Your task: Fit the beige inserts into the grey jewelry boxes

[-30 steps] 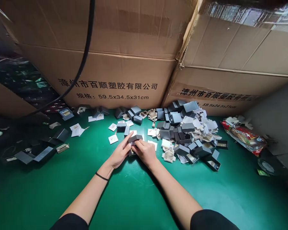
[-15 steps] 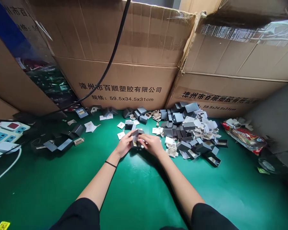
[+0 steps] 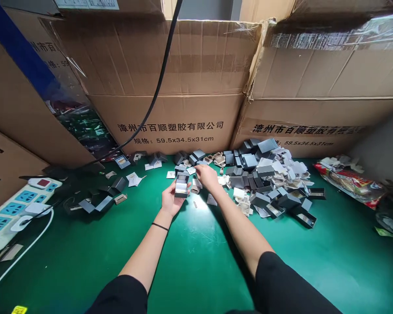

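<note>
My left hand (image 3: pixel 172 199) holds a small dark grey box (image 3: pixel 182 185) with its lid up and a pale inside showing. The fingers and thumb grip it by its sides. Beyond it and to the right, my right hand (image 3: pixel 207 176) pinches at the edge of a small white card (image 3: pixel 191 170). Another white card (image 3: pixel 170 175) lies just left of the box. A beige cardboard insert (image 3: pixel 196 186) rests on the green table between my hands, with a tiny scrap below it.
On the right is a heap of grey boxes (image 3: pixel 249 161) mixed with white paper pieces (image 3: pixel 291 168). More boxes (image 3: pixel 105 203) lie left, near a power strip (image 3: pixel 22 205). Large cartons (image 3: pixel 170 109) wall off the back; a black cable (image 3: pixel 160 78) hangs in front. A red packet (image 3: pixel 350 179) sits far right.
My right hand has left the box and reached forward to the white card. My left hand still holds the box, now with its open side turned toward me. The view has shifted slightly.
</note>
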Tool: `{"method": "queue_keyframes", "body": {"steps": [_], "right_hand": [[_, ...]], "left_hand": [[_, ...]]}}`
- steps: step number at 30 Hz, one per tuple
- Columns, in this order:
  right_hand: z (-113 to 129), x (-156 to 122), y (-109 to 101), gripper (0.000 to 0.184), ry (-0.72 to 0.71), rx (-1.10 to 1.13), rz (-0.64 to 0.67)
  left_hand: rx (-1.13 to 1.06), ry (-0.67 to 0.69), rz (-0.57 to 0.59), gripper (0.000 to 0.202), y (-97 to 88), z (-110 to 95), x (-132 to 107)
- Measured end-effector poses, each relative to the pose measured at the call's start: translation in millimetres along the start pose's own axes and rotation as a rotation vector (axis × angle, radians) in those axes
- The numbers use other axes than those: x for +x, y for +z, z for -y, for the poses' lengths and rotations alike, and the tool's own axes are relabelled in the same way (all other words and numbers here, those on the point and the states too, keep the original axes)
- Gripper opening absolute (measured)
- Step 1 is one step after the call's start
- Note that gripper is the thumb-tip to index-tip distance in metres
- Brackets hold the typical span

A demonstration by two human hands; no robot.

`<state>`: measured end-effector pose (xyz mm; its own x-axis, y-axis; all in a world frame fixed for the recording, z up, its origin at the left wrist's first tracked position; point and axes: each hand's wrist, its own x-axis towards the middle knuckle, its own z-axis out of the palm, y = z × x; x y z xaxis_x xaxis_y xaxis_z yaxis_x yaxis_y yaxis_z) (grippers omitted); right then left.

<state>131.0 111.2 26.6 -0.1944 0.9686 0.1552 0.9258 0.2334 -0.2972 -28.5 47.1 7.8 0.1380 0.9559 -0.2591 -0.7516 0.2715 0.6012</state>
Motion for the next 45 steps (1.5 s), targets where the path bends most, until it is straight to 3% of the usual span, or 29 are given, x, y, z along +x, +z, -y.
{"method": "queue_keyframes", "body": {"steps": [5,13,15,17,20,26,29,32,35,39,45], "right_hand": [[16,19,11,0.029,-0.063,-0.131,0.132],[4,2,12,0.028,0.016,-0.009,0.027],[-1,-7,11,0.029,0.117,0.24,-0.081],[-7,-16,11,0.026,0.247,0.705,-0.172],[-13,-31,16,0.026,0.37,1.232,-0.189],[-21,-48,33,0.039,0.406,1.491,-0.226],[-22,-51,34,0.035,0.33,1.402,-0.297],[-20,-57,30,0.029,0.247,1.135,-0.491],[-16,-64,27,0.026,0.053,0.866,-0.611],[-12,-69,29,0.03,-0.204,0.698,-0.553],[-12,-68,34,0.032,-0.244,0.612,-0.534]], "left_hand": [[0.012,-0.008,0.008,0.043,1.6,-1,0],[0.017,-0.012,0.0,0.04,1.9,-1,-3],[0.006,-0.025,-0.008,0.038,3.1,1,-5],[0.011,-0.053,0.0,0.037,4.5,4,-7],[0.026,-0.079,0.02,0.038,6.2,9,-8],[0.073,-0.112,0.06,0.043,6.7,15,-8],[0.109,-0.122,0.079,0.043,7.1,15,-9],[0.167,-0.146,0.088,0.041,7.6,16,-10],[0.21,-0.151,0.108,0.043,6.6,18,-10],[0.261,-0.139,0.145,0.044,4.0,20,-9],[0.247,-0.137,0.122,0.046,5.4,19,-10]]}}
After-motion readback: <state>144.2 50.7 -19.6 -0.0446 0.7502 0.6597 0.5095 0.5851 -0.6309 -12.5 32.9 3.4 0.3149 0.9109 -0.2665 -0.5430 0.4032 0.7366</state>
